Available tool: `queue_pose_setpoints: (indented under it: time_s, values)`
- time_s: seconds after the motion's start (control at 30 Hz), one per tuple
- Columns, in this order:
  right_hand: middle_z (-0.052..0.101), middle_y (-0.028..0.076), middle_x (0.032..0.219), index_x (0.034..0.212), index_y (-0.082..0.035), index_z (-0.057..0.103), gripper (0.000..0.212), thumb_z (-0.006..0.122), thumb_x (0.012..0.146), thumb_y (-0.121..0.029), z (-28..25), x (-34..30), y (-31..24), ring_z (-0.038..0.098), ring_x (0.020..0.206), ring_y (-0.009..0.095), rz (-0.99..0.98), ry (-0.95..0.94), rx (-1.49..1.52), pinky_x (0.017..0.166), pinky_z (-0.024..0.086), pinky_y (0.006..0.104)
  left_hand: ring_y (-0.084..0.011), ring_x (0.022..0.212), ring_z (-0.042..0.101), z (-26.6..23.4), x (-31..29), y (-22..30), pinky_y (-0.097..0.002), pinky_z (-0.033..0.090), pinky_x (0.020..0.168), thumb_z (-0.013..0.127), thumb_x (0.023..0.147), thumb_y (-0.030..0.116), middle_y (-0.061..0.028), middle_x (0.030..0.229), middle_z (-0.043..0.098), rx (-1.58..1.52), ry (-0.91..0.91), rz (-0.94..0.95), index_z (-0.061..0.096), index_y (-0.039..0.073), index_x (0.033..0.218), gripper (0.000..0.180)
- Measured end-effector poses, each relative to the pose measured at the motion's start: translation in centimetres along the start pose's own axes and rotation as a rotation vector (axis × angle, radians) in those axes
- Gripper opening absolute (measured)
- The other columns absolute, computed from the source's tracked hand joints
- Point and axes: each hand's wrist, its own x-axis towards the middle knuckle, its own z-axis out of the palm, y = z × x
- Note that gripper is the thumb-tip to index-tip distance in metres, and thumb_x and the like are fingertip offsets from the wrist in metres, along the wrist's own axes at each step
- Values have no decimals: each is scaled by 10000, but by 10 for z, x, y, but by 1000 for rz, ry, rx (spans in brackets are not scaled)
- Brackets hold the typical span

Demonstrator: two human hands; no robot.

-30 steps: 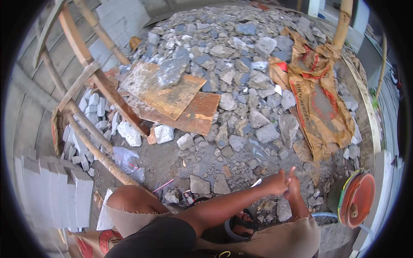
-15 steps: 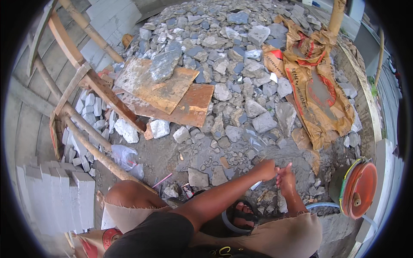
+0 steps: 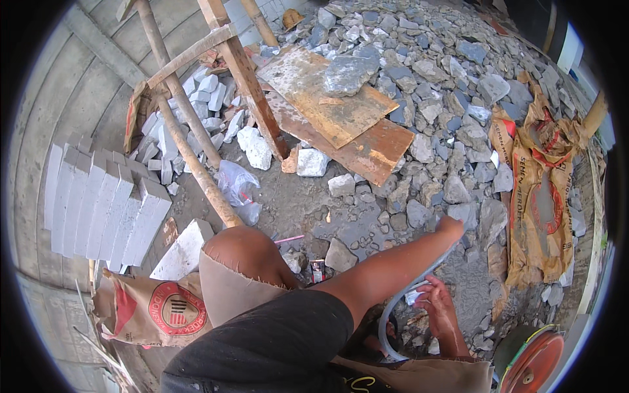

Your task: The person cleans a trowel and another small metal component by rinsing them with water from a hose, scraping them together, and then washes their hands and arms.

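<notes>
My left hand [image 3: 449, 229] is a closed fist at the end of my outstretched arm, over the wet grey ground. From it a clear hose [image 3: 388, 314] curves down past my forearm toward my feet. The fist appears to grip the hose's upper end, though the fingers are partly hidden. Below it, my right hand [image 3: 438, 304] has its fingers loosely bent and apart, inside the hose's curve. A small white piece [image 3: 415, 293] shows beside its fingertips; whether they touch it I cannot tell.
Broken stones [image 3: 432, 72] fill the far side, with wooden boards [image 3: 327, 98] on them. A torn paper cement bag [image 3: 542, 203] lies right, above a bucket with an orange-red face [image 3: 534, 360]. Grey blocks [image 3: 105, 203] stack at left, near leaning poles [image 3: 196, 164] and a plastic bag [image 3: 236, 183].
My hands, together before, are now apart: the left has reached away with the hose, the right stays lower. The hose now rises in a curve. My view has turned left.
</notes>
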Motion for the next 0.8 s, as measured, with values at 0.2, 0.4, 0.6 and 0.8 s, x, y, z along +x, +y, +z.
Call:
queue_pose_setpoints:
  time_s: [0.2, 0.4, 0.6, 0.8]
  values:
    - [497, 87, 672, 1299, -102, 382, 383, 487, 1016, -339, 64, 0, -20, 546, 548, 219, 66, -142, 372, 511, 491, 385, -322, 574, 645, 6, 26, -24, -439, 514, 562, 556, 942, 300, -182, 717, 671, -85, 122, -15, 663, -33, 875, 356]
    - [363, 54, 516, 1350, -98, 380, 394, 453, 1026, -308, 38, -42, -120, 341, 342, 148, 194, -269, 194, 319, 315, 318, -297, 606, 693, -101, 45, 44, -391, 560, 559, 634, 873, 282, -195, 796, 700, 539, -252, 392, 705, 3, 819, 292]
    - [378, 13, 534, 1413, 40, 312, 546, 514, 1014, -274, 60, -53, -187, 323, 397, 93, 425, -486, -189, 387, 267, 258, -377, 927, 681, -192, 73, 116, -482, 534, 805, 601, 893, 364, -186, 947, 713, 1243, 12, 738, 736, 41, 910, 350]
    - [356, -42, 600, 1455, 43, 281, 553, 463, 1041, -276, 62, -53, -225, 331, 510, 54, 438, -624, -259, 481, 275, 214, -332, 911, 701, -215, 73, 129, -463, 557, 768, 573, 845, 219, -145, 984, 725, 1717, -151, 921, 743, 61, 945, 253]
